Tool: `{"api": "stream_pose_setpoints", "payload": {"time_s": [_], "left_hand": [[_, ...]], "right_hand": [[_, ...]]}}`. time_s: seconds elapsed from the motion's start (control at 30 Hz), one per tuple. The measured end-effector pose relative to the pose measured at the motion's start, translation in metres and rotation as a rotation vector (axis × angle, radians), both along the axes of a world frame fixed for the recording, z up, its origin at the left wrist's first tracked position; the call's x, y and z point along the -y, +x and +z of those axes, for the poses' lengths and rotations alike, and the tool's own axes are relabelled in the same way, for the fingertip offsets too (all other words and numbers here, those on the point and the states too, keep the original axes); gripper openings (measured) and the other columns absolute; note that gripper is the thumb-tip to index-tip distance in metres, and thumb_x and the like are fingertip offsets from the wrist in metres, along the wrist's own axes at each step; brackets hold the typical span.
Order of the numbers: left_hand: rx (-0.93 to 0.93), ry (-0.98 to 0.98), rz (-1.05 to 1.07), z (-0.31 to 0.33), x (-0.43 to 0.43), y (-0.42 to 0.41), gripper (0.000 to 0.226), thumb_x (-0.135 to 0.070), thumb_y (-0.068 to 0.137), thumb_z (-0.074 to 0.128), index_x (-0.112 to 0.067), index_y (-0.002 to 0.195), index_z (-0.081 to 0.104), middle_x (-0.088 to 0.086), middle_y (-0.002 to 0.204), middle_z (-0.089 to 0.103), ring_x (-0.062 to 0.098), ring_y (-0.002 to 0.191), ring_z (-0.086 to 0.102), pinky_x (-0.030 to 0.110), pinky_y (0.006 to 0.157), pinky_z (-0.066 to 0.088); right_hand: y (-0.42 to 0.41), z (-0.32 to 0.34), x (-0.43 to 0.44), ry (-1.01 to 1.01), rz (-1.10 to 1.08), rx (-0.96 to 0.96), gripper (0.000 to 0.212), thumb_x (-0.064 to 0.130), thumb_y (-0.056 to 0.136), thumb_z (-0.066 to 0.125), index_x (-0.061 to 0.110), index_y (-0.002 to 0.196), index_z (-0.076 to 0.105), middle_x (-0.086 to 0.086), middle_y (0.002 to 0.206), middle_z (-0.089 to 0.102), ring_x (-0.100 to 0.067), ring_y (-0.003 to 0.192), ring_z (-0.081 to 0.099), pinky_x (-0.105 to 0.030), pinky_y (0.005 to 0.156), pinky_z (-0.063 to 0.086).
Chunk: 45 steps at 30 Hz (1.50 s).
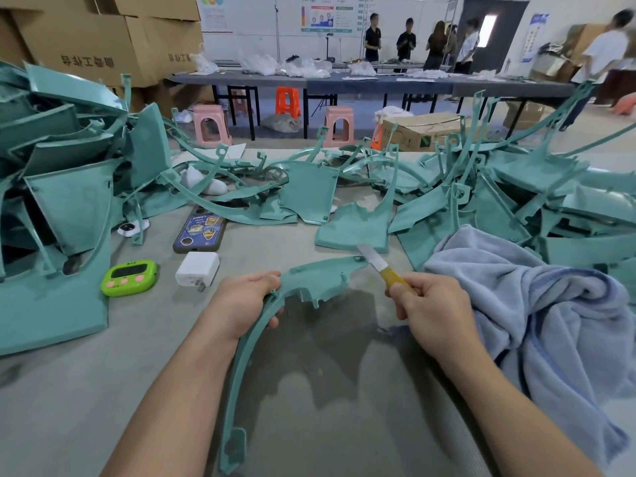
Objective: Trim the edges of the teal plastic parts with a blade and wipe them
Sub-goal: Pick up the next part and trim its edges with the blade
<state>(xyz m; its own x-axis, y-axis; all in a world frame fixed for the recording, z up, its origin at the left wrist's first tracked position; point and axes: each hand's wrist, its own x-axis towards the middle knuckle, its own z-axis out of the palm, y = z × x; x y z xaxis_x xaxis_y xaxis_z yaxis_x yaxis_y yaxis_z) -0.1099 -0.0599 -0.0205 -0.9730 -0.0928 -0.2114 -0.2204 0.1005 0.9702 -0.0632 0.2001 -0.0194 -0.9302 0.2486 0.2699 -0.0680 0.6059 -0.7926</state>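
Left hand [249,302] grips curved teal part [309,275], held above surface [103,390] before me. Right hand [432,313] clamped on yellow-handled blade [373,259], tip touching part's far right corner. Trimming under way, I judge; wiping not begun, towel [537,304] lying just right. Heaps of parts [516,208] spread beyond; can't tell which are trimmed, likely much left.

A factory workroom. Heaps of identical teal plastic parts [69,201] cover the grey bench [103,390] at left and right. Large printed cardboard boxes [86,39] are stacked at the far left. Further back stands a long dark table [378,86] strewn with clear bags [303,68]. Plastic stools [210,123] sit beside it, charts [325,17] hang on the far wall, and people [406,41] stand near them.
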Motion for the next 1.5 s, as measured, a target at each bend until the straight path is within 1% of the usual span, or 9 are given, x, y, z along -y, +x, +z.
{"api": "stream_pose_setpoints", "payload": {"time_s": [0.17, 0.37, 0.6, 0.77, 0.97, 1.13, 1.23, 1.37, 1.5], "left_hand": [[-0.006, -0.001, 0.016, 0.001, 0.0, 0.001, 0.016, -0.015, 0.1, 0.059, -0.019, 0.101, 0.075, 0.01, 0.053, 0.066, 0.017, 0.037, 0.055, 0.022, 0.041, 0.047], [0.017, 0.038, 0.0, 0.002, 0.001, 0.0, 0.018, -0.014, 0.1, 0.058, -0.018, 0.1, 0.075, 0.011, 0.054, 0.065, 0.018, 0.036, 0.052, 0.019, 0.039, 0.044], [0.034, 0.112, -0.004, 0.008, -0.006, 0.005, 0.023, -0.01, 0.101, 0.055, -0.013, 0.094, 0.076, 0.005, 0.047, 0.059, 0.013, 0.033, 0.048, 0.017, 0.035, 0.041], [0.06, 0.121, -0.005, 0.01, -0.005, 0.006, 0.023, -0.01, 0.102, 0.053, -0.012, 0.095, 0.075, 0.004, 0.045, 0.056, 0.013, 0.032, 0.046, 0.017, 0.035, 0.039], [0.067, 0.142, 0.007, 0.012, -0.006, 0.006, 0.023, -0.012, 0.101, 0.055, -0.01, 0.096, 0.077, 0.005, 0.045, 0.055, 0.014, 0.031, 0.044, 0.017, 0.034, 0.037], [0.082, 0.201, -0.003, 0.014, -0.006, 0.007, 0.027, -0.013, 0.102, 0.053, -0.01, 0.096, 0.079, 0.002, 0.045, 0.052, 0.011, 0.033, 0.043, 0.016, 0.032, 0.034], [0.127, 0.369, -0.02, 0.016, -0.006, 0.008, 0.043, -0.016, 0.102, 0.052, -0.016, 0.074, 0.084, -0.001, 0.047, 0.046, 0.007, 0.034, 0.038, 0.013, 0.031, 0.03], [0.141, 0.376, -0.065, 0.018, -0.009, 0.012, 0.029, -0.013, 0.104, 0.048, -0.007, 0.101, 0.076, -0.002, 0.045, 0.044, 0.005, 0.034, 0.038, 0.015, 0.029, 0.029], [0.133, 0.36, -0.083, 0.02, -0.008, 0.015, 0.026, -0.011, 0.104, 0.049, -0.006, 0.104, 0.074, -0.001, 0.048, 0.045, 0.005, 0.036, 0.04, 0.016, 0.029, 0.031]], "right_hand": [[0.009, 0.001, 0.01, -0.196, 0.285, -0.023, 0.025, 0.024, 0.087, 0.068, 0.009, 0.067, 0.068, -0.004, 0.051, 0.055, -0.006, 0.046, 0.038, -0.025, 0.048, 0.033], [-0.001, -0.003, -0.001, -0.049, -0.072, 0.012, 0.036, 0.018, 0.092, 0.069, 0.004, 0.06, 0.058, -0.007, 0.049, 0.052, -0.008, 0.044, 0.037, -0.023, 0.047, 0.032], [0.011, 0.003, 0.011, -0.247, 0.201, -0.089, 0.027, 0.027, 0.088, 0.069, 0.009, 0.067, 0.067, -0.002, 0.051, 0.053, -0.007, 0.047, 0.037, -0.025, 0.048, 0.031], [0.003, 0.0, 0.0, -0.088, -0.098, -0.068, 0.036, 0.02, 0.092, 0.068, 0.007, 0.06, 0.056, 0.002, 0.049, 0.048, -0.01, 0.049, 0.039, -0.033, 0.053, 0.035], [0.014, 0.005, 0.015, -0.212, 0.271, -0.129, 0.026, 0.026, 0.088, 0.067, 0.018, 0.064, 0.062, 0.0, 0.051, 0.05, -0.005, 0.047, 0.037, -0.023, 0.048, 0.032], [0.003, 0.003, -0.001, -0.056, -0.161, -0.058, 0.034, 0.019, 0.09, 0.068, 0.008, 0.061, 0.052, -0.003, 0.05, 0.045, -0.014, 0.051, 0.036, -0.036, 0.053, 0.032], [0.003, 0.003, -0.006, -0.215, -0.135, -0.136, 0.028, 0.013, 0.09, 0.064, 0.003, 0.065, 0.058, -0.007, 0.052, 0.049, -0.013, 0.049, 0.037, -0.031, 0.053, 0.033], [0.006, 0.008, 0.004, -0.563, 0.127, -0.142, 0.031, 0.004, 0.098, 0.06, 0.017, 0.073, 0.074, -0.004, 0.052, 0.052, -0.008, 0.047, 0.041, -0.017, 0.046, 0.034], [0.002, 0.004, 0.003, -0.56, 0.08, -0.046, 0.03, 0.003, 0.096, 0.06, 0.01, 0.07, 0.071, -0.002, 0.052, 0.051, -0.014, 0.051, 0.039, -0.022, 0.048, 0.032]]}}
